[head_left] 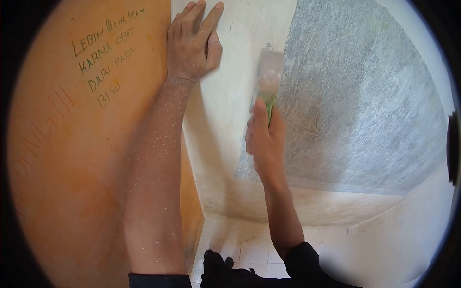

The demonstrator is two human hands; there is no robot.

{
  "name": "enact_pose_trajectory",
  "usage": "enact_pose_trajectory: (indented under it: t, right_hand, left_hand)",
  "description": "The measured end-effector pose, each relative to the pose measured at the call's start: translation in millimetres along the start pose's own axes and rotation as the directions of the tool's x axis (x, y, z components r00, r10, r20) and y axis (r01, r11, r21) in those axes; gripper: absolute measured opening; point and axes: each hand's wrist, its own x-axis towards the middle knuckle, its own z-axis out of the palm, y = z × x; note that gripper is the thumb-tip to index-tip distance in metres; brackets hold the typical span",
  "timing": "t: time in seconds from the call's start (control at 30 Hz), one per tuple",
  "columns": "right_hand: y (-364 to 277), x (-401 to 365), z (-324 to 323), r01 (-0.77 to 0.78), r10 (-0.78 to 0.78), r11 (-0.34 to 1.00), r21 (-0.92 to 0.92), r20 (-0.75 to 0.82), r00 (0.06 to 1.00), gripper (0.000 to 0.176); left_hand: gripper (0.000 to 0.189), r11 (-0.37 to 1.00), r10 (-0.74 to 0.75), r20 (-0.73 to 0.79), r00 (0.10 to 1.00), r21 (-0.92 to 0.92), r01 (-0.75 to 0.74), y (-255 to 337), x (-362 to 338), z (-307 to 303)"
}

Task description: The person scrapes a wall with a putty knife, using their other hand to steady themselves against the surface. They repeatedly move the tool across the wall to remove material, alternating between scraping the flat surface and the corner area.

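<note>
My left hand rests against the cream wall by the corner with the orange wall, its fingers apart and holding nothing. Specks of pale dust dot the left forearm. Further right, my right hand is wrapped round the green handle of a scraper. The scraper's wide flat blade points up and lies against the wall, along the border between the cream paint and the rough grey patch. The blade is slightly blurred.
An orange wall with handwritten lettering stands at the left. Below is a pale tiled floor with small debris near the wall's base. A dark object shows at the right edge, and a blurred pale shape covers the lower right.
</note>
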Motion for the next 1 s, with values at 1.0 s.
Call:
enact_pose_trajectory:
  t: [1.0]
  right_hand:
    - [21,19,-51,-0.48,0.016,0.447,0.755,0.53,0.848,0.046]
  left_hand:
    - [0.057,0.999,-0.027,0.003,1.0,0.022,0.027,-8,-3,6]
